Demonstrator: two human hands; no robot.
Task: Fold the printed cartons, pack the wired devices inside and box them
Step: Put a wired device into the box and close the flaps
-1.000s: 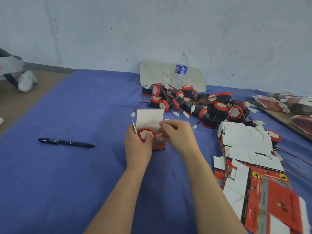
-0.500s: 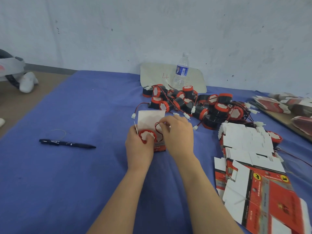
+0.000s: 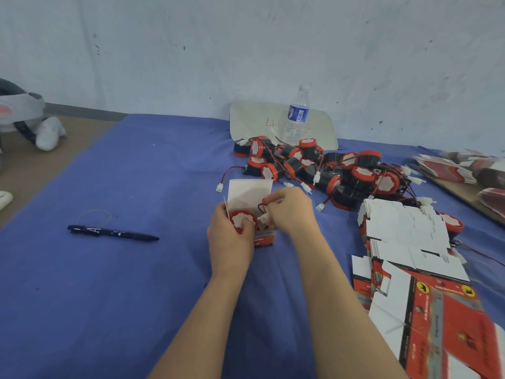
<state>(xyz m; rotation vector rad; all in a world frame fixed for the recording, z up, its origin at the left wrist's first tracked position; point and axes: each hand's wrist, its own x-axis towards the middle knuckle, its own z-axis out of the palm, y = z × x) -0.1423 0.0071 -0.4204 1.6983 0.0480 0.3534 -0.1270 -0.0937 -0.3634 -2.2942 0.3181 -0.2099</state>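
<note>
White "A" on the black pen point(image 3: 113, 233) — red handwritten "4" on the pale board point(image 3: 254, 124) against the wall. Print on the flat cartons point(image 3: 437, 310) and the bottle label point(image 3: 298, 114) too blurred to read.

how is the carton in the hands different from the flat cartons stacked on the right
The held carton stands folded into an open box, white flap up; the flat cartons lie unfolded in a stack. The held carton has a wired device in its mouth; the flat cartons hold nothing. Both are red-printed outside, white inside.
</note>
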